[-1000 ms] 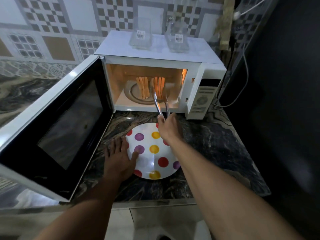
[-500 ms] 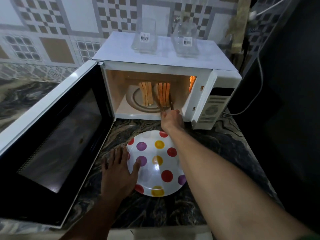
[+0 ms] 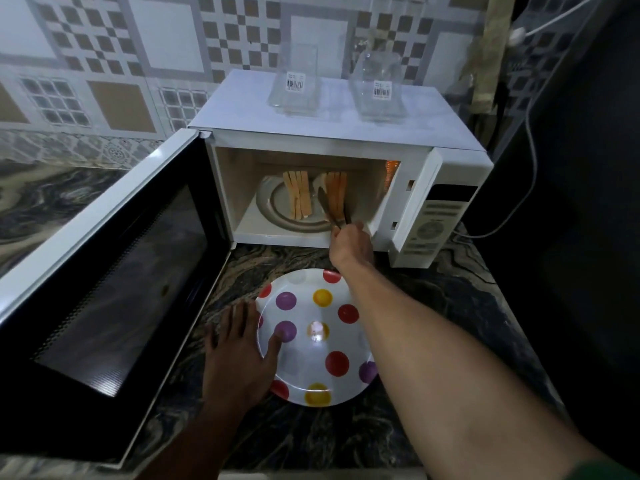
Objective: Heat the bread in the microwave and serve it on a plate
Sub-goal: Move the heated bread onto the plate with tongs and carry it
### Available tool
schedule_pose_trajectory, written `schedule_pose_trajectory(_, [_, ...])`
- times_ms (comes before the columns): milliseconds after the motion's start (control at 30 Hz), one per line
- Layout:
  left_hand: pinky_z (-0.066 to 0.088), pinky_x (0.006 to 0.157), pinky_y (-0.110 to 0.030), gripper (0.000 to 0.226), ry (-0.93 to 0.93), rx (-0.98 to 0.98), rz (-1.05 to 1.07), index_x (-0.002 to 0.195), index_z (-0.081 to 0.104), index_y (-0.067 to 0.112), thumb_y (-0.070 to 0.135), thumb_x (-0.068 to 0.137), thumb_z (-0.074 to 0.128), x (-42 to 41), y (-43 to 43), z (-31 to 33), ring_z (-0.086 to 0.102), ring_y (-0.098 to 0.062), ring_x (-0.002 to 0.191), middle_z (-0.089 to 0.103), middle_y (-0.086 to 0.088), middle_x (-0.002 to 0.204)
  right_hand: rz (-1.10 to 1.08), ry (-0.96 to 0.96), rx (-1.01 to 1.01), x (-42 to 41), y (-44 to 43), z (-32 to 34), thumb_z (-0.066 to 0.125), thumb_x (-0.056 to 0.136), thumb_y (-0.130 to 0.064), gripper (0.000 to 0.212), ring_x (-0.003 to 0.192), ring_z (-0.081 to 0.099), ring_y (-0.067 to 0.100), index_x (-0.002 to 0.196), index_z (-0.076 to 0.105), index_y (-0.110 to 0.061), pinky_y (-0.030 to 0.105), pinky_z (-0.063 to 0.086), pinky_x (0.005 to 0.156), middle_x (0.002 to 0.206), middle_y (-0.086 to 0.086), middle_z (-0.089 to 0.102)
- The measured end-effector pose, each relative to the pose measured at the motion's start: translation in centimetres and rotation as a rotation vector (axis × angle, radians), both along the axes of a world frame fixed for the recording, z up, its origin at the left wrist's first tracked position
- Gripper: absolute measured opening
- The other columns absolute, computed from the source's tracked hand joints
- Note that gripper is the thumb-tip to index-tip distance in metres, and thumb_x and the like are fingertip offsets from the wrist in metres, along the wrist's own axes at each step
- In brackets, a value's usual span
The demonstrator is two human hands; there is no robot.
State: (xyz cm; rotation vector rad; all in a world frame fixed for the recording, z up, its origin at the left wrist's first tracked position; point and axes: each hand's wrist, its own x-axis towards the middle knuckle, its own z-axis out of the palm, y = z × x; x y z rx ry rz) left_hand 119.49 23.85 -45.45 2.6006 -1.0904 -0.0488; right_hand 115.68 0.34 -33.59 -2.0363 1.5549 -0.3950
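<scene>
The white microwave (image 3: 322,136) stands open, lit inside. Two stacks of bread slices stand on its turntable: a left stack (image 3: 298,194) and a right stack (image 3: 336,192). My right hand (image 3: 349,242) is at the cavity's front sill, shut on metal tongs (image 3: 332,209) whose arms reach along either side of the right stack. A white plate with coloured dots (image 3: 311,372) lies on the counter in front of the microwave. My left hand (image 3: 239,351) rests flat on the counter with its thumb on the plate's left rim.
The microwave door (image 3: 114,282) swings out to the left over the dark marbled counter (image 3: 433,306). Two clear containers (image 3: 294,84) (image 3: 377,88) sit on top of the microwave. A white cable (image 3: 526,109) hangs at the right beside a dark wall.
My right hand has pushed the tongs forward from above the plate into the microwave, up to the right bread stack. The left hand has stayed at the plate's rim.
</scene>
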Motion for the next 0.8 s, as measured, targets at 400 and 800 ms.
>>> schedule_pose_trajectory(400, [0.01,0.123,-0.05,0.092,0.011,-0.039,0.012,0.157,0.025,0.011,0.07,0.089,0.005,-0.6,0.1,0.3,0.02,-0.029,0.152,0.027,-0.011,0.163,-0.019,-0.016,-0.037,-5.5,4.5,1.4,0.043,0.104,-0.036,0.035,0.098,0.061,0.033,0.124,0.048,-0.007,0.032,0.035,0.065,0.115,0.016,0.064])
schedule_pose_trajectory(800, [0.005,0.121,-0.056,0.086,0.051,-0.013,0.115,0.159,0.013,0.009,0.066,0.095,0.018,-4.1,0.8,0.7,0.014,-0.031,0.152,0.022,-0.014,0.164,0.059,-0.009,-0.035,-12.2,11.8,0.2,0.043,0.103,-0.038,0.039,0.111,0.059,0.039,0.122,0.048,-0.004,0.039,0.045,0.081,0.121,0.021,0.062])
